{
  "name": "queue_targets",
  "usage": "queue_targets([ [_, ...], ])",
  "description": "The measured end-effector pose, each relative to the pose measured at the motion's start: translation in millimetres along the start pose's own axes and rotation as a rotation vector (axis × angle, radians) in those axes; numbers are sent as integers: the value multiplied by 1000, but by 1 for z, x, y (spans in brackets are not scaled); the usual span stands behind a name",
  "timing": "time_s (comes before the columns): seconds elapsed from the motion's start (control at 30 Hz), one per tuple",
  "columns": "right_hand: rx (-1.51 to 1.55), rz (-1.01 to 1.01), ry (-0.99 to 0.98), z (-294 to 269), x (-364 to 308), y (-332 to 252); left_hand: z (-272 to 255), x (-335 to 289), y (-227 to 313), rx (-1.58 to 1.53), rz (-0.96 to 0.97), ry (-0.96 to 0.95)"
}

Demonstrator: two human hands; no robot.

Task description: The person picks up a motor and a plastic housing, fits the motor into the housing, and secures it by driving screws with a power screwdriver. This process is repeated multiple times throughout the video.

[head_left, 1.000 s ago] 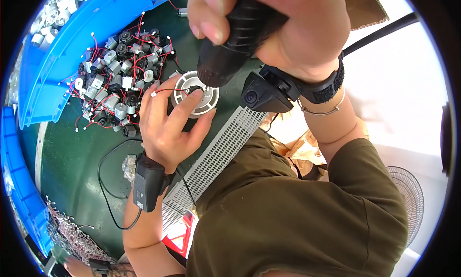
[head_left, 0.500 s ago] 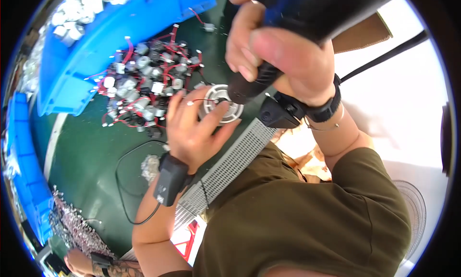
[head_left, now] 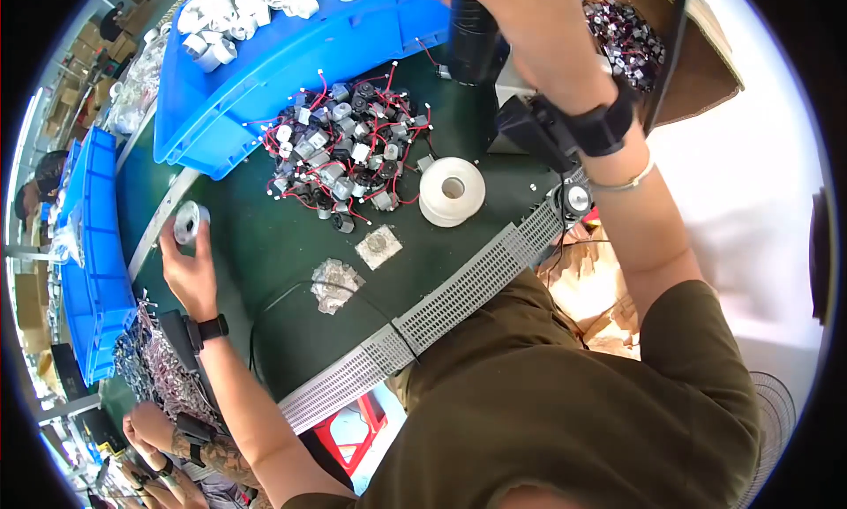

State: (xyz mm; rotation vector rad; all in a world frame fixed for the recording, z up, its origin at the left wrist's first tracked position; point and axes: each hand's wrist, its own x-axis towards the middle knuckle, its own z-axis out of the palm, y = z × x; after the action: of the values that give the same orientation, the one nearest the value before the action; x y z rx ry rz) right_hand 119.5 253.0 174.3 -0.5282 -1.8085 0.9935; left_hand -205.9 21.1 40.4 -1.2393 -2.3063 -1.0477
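At the left side of the table, my left hand (head_left: 187, 271) is closed on a small white round plastic part (head_left: 189, 221), gripped at its edge between thumb and fingers. My right hand (head_left: 543, 37) is at the top, its fingers around the upper end of a black cylindrical hand tool (head_left: 474, 41), partly cut off by the picture's edge. A white round drum-like piece (head_left: 453, 192) with a hole in its middle stands on the green table. Beside it lies a heap of small motors (head_left: 344, 152) with red wires.
A blue bin (head_left: 229, 116) of white plastic parts stands behind the motors. Another blue bin (head_left: 93, 253) is at far left. A cardboard box (head_left: 697, 77) holds more small parts. Grey perforated strip (head_left: 459, 284) edges the table. A co-worker's hand (head_left: 150, 425) is lower left.
My left hand has moved left, away from the drum-like piece, with the white round part. My right hand has lifted the black tool off it and carried it farther away, toward the top.
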Motion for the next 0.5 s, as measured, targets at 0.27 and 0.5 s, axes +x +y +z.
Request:
queue_targets([
  [0.27, -776, -415, -626, 67, -37, 61, -48, 20, -16, 796, -243, -329],
  [0.5, -791, -498, -726, 71, -26, 80, 6, 169, 99, -26, 322, -35],
])
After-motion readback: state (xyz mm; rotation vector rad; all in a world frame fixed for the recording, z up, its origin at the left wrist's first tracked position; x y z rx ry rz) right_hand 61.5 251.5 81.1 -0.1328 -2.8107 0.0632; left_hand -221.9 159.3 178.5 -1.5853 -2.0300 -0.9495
